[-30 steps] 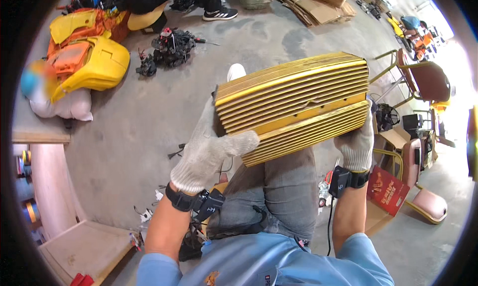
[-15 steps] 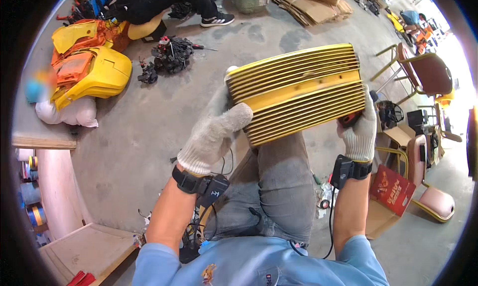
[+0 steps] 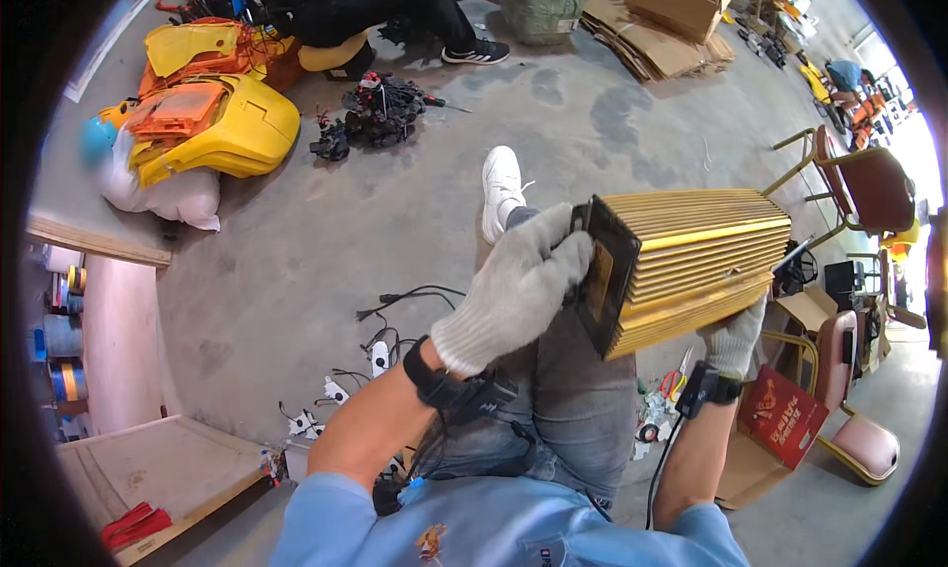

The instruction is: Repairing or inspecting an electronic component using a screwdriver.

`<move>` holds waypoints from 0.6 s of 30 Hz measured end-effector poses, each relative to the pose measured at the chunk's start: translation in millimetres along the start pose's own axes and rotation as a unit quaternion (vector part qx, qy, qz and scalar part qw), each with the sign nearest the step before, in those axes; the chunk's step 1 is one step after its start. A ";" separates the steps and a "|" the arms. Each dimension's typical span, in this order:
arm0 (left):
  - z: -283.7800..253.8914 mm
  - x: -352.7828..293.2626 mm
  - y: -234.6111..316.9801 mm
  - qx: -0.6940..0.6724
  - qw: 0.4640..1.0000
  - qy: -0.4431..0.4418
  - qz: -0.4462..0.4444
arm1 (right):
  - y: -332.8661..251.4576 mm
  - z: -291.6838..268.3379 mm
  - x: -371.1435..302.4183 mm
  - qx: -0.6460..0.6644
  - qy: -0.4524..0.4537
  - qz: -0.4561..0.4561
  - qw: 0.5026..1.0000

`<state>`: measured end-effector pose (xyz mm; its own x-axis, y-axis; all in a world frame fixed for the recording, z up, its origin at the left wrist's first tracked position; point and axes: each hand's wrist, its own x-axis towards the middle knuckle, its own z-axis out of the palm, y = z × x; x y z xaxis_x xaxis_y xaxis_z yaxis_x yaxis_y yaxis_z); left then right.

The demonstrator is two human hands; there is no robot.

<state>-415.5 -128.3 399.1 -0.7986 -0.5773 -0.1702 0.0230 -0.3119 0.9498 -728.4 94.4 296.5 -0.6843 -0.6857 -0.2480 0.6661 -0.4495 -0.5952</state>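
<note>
A gold finned metal housing with a black end plate is held up over my knees, tilted, its plated end toward the left. Gloved in off-white knit, my left hand grips the edge of that end plate, fingers closed on it. Also gloved, my right hand supports the housing from beneath at its other end; most of its fingers are hidden behind the fins. Past that end a thin metal shaft pokes out near the right hand; where it is held is hidden.
Yellow and orange plastic shells and a black pile of parts lie on the floor ahead. Brown chairs and a red-printed carton stand right. Pliers and small parts lie by my leg. Another person's leg shows far ahead.
The housing has turned so its black end plate now shows at the left, and it sits lower and farther right. My left hand moved right and now grips the plate. My white shoe came into view.
</note>
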 end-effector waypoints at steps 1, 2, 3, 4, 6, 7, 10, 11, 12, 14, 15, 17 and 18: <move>7.8 -7.4 5.4 -0.018 1.000 0.005 0.022 | 2.8 4.1 -6.1 -0.002 -0.045 -0.011 0.999; 5.7 -7.7 11.9 -0.016 1.000 0.002 0.020 | 5.2 10.8 -20.1 -0.007 -0.084 -0.027 0.996; 1.7 -7.5 17.5 0.060 0.998 0.006 0.021 | 7.2 20.2 -21.0 -0.053 -0.069 -0.077 0.993; 2.1 -12.0 20.0 0.135 0.991 0.011 0.017 | 6.3 25.1 -25.3 -0.051 -0.062 -0.076 0.994; -6.4 12.1 -8.1 0.187 0.979 0.043 0.066 | -1.7 39.7 -17.9 -0.016 0.012 -0.046 0.999; -7.2 20.3 -16.1 0.196 0.976 0.078 0.051 | 1.2 56.6 -18.9 -0.022 0.047 -0.041 0.998; -3.5 21.4 -3.3 0.058 0.990 0.126 -0.002 | 10.2 72.4 -15.4 -0.049 0.007 -0.075 0.996; 4.1 22.4 3.1 0.003 0.989 0.147 -0.016 | 10.0 79.1 -11.0 -0.048 0.015 -0.066 0.997; -1.1 24.1 1.8 0.007 0.990 0.141 -0.017 | 11.1 90.2 -6.6 -0.043 0.018 -0.052 0.998; -11.7 30.8 0.2 0.127 0.985 0.118 -0.005 | 6.6 89.7 -2.7 -0.041 0.035 -0.056 0.997; -10.2 31.0 -1.3 0.110 0.988 0.107 -0.002 | 2.2 74.6 3.4 -0.024 0.032 -0.026 0.999; -10.0 30.2 0.5 0.135 0.986 0.100 -0.014 | 4.7 72.4 2.8 -0.015 0.041 -0.004 0.999; -10.4 30.0 0.6 0.157 0.982 0.098 -0.025 | 8.4 72.8 0.8 -0.014 0.043 -0.007 0.999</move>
<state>-433.2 -153.7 391.8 -0.6618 -0.7112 -0.2369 -0.2250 -0.1130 0.9678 -701.8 48.5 347.0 -0.7175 -0.6271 -0.3033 0.6486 -0.4425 -0.6193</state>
